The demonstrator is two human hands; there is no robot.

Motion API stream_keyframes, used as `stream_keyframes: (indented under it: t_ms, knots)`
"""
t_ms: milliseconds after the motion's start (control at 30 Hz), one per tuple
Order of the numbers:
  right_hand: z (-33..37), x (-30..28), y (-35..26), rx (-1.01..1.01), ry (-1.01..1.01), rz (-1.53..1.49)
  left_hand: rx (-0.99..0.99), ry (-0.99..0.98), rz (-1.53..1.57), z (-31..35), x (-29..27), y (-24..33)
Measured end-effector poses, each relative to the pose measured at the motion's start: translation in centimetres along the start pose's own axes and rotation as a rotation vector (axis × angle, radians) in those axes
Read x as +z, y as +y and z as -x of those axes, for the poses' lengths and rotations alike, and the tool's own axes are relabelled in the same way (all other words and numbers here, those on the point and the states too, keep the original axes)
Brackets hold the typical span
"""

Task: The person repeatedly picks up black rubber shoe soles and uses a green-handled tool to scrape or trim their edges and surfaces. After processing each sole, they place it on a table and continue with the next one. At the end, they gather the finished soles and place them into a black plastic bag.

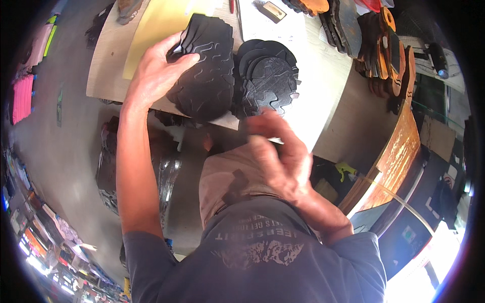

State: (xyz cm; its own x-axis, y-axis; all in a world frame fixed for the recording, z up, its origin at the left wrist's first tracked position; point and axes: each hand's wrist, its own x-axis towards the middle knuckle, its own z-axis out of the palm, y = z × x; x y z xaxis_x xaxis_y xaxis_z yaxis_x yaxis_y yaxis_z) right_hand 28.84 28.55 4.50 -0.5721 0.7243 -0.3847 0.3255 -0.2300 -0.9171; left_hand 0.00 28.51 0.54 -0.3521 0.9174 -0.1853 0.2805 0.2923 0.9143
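Observation:
A stack of black, sole-shaped sheets (pixel 207 76) with wavy cut lines lies at the near edge of the table. My left hand (pixel 159 70) grips its left side, thumb on top and the other fingers against the upper left edge, where several layers fan apart. Just to the right is a second black stack (pixel 270 86), its rounded pieces lying unevenly over one another. My right hand (pixel 283 156) is near that stack's lower end, in front of my body, with fingers bent and blurred by motion. A dark smear lies by its fingertips; whether it holds a piece I cannot make out.
Under the stacks is a pale table (pixel 323 101) with a yellow sheet (pixel 156 30). A red pen (pixel 231 6) and a small block (pixel 272 11) lie farther back. Orange and black sole shapes (pixel 386 50) crowd the far right, above a wooden board (pixel 399 156). A plastic-wrapped bundle (pixel 111 171) stands lower left.

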Motion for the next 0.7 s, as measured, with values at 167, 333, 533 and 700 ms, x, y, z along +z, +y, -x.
stream_keyframes:
  t_ms: [167,333,533,700]
  knots:
    - [-3.7,-3.4,5.9,-0.163,0.482,0.118,0.071,0.139,-0.272,-0.4,0.8,-2.0]
    - [-8.3,-6.0,8.4,-0.278,0.461,-0.060,-0.031,0.634,0.309,7.8,3.7,-1.2]
    - [-16.3,-10.7,4.4,-0.251,0.069,0.282,-0.760,0.095,1.147,17.3,16.1,-3.5]
    - [-19.5,-9.4,3.4,-0.071,-0.261,0.520,-0.767,0.149,1.748,13.6,21.6,-4.7]
